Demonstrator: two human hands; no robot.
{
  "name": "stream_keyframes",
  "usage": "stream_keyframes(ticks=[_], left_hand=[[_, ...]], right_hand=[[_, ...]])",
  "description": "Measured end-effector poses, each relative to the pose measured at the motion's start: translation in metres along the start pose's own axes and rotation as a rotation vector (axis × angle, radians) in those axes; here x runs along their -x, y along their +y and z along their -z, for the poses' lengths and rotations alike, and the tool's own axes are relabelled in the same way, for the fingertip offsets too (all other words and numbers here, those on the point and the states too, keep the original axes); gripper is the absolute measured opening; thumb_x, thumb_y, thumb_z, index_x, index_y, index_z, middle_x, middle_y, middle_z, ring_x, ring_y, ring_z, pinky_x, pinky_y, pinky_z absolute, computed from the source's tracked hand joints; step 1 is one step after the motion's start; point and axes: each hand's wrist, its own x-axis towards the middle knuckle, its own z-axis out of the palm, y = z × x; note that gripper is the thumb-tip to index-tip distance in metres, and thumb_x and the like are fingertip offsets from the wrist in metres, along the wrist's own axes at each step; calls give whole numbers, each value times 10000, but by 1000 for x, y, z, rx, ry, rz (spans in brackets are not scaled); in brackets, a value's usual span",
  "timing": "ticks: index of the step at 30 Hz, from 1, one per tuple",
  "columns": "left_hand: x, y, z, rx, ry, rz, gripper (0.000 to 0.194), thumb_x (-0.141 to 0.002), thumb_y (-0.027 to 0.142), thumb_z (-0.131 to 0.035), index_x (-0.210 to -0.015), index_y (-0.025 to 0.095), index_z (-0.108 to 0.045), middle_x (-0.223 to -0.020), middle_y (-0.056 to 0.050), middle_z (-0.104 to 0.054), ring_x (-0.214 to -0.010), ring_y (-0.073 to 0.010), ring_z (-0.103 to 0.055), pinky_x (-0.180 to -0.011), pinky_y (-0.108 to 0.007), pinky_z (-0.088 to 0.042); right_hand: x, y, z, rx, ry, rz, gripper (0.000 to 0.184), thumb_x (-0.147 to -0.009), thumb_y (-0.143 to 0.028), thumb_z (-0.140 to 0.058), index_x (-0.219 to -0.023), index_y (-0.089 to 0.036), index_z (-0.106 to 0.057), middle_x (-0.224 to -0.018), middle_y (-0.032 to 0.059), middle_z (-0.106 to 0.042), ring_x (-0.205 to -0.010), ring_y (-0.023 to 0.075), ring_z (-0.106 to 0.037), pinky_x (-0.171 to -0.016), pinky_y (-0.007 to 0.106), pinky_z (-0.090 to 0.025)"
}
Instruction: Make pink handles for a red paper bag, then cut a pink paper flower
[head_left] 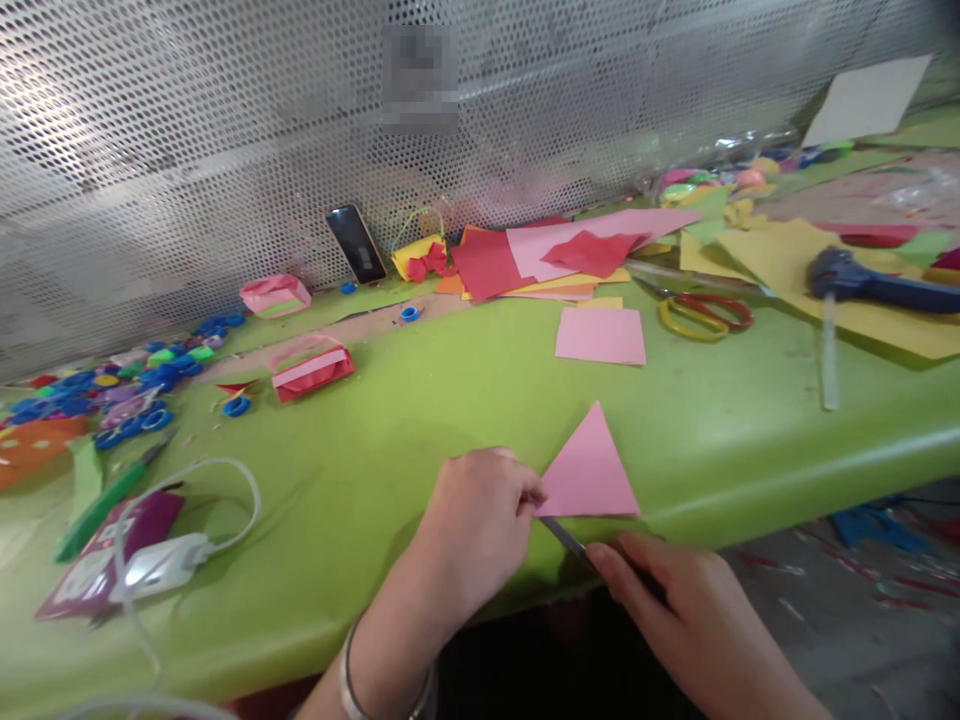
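Observation:
A pink paper triangle lies near the front edge of the green table, one point facing away from me. My left hand is closed at its lower left corner, thumb and fingers pinched there. Between my right fingers and thumb sits a slim, flat grey metal tool, perhaps a blade or tweezers; its kind is not clear. Its tip reaches the paper's lower left corner, beside my left fingertips. My right hand is closed round the tool's near end, which the fingers partly hide.
Beyond the triangle lie a pink rectangle, scissors and coloured sheets. A glue gun rests at right. Small paper bags, a phone, a green-handled cutter and a white cable are farther left.

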Motion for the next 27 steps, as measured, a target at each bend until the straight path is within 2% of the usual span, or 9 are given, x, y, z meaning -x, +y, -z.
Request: stream_keyframes(ticks=[14,24,27], left_hand=[[-7,6,7,-64,-56,26,248,-712,73,-568,-750,212,-770,-737,-43,-744,-666,-176,-652,-624,-291,-449],[-30,9,18,-104,-218,-36,158,-591,43,-623,-633,167,-710,-585,-4,-669,-547,-129,-578,-526,-257,-374],[-31,11,20,-101,-239,-20,167,-595,37,-603,-643,159,-707,-585,-6,-660,-538,-124,-560,-521,-256,-359]], right_hand=[[3,-4,-4,-109,-136,-149,462,-924,-424,-375,-514,-214,-410,-425,-34,-455,-398,118,-423,-400,232,-256],[3,-5,1,-125,-181,-164,440,-908,-394,-385,-517,-202,-447,-443,-28,-461,-417,113,-421,-430,241,-258],[7,-9,0,-167,-265,-171,438,-906,-397,-382,-519,-201,-449,-456,-25,-464,-439,115,-429,-427,236,-269]])
